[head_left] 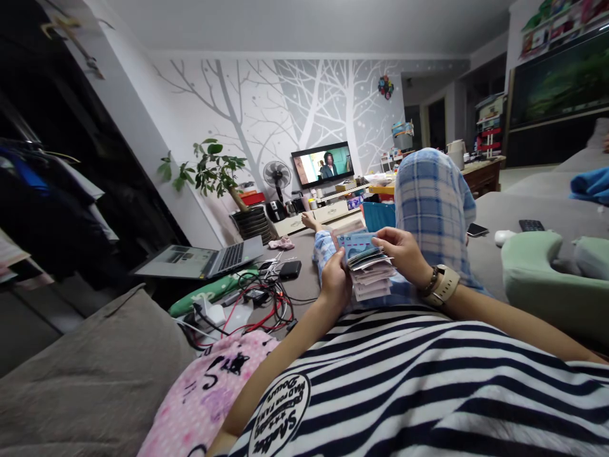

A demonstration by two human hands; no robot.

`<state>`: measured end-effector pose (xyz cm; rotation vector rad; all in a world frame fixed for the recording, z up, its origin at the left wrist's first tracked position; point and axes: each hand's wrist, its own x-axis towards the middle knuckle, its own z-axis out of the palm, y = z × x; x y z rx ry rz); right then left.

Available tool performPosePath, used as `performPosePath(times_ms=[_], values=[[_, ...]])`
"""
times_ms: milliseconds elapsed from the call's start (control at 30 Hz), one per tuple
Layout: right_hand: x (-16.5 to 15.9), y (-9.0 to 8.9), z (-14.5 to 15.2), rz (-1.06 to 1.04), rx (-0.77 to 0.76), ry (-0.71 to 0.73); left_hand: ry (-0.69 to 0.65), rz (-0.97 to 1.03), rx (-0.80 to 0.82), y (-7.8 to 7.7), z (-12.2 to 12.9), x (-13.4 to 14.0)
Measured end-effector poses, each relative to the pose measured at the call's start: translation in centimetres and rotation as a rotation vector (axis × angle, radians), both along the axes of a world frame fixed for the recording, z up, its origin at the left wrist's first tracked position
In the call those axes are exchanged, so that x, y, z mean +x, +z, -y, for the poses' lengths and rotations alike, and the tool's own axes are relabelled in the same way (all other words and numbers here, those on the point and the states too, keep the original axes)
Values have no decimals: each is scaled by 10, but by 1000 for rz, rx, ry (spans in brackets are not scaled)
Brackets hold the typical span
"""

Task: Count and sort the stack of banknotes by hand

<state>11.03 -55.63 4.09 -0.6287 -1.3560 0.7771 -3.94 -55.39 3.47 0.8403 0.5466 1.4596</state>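
Observation:
In front of my lap I hold a thick stack of cards or paper slips (371, 279), its layers fanned out in steps with whitish lower edges. My left hand (335, 279) is closed around the stack's left side, thumb on top. The fingers of my right hand (402, 251) pinch the upper right edge of a light blue card (358, 243) with a pink dashed line, at the top of the stack. Print on the cards is too small to read. Behind them rises my bent knee in blue plaid trousers (428, 190).
To the left lie an open laptop (209, 260), tangled cables (271, 304), a black box-like device (290, 270) and a pink blanket (214, 387). On the right are a phone (477, 230), a white mouse (504, 237), a remote (531, 225) and a green neck pillow (533, 266).

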Motion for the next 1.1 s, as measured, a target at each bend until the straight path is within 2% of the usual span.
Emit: performPosePath(times_ms=[500, 700, 1100], values=[[1, -1, 0, 10, 37, -20, 70, -74, 70, -3, -3, -2], [0, 0, 2, -11, 25, -23, 140, -109, 83, -5, -4, -3], [1, 0, 2, 38, 38, -23, 43, -98, 54, 5, 7, -1]])
